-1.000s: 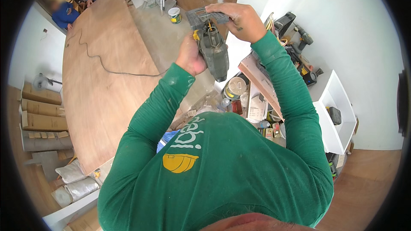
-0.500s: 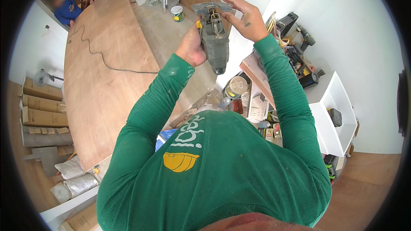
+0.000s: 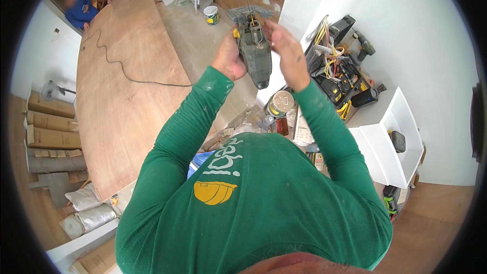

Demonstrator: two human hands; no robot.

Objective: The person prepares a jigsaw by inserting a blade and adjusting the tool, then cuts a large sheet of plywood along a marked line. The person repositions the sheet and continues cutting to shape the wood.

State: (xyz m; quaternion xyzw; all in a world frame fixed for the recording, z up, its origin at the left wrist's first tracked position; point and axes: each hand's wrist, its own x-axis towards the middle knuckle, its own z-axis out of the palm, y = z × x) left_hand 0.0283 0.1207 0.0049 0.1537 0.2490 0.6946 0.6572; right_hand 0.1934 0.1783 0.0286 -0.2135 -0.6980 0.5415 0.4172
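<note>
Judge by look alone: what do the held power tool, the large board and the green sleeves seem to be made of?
Power tool: probably matt hard plastic, from its dark moulded-looking body; its thin, straight blade suggests metal.
Large board: wood, likely plywood, smooth and dull, with brown streaks.
Green sleeves: matt fabric, fibre unclear; they crease.
</note>
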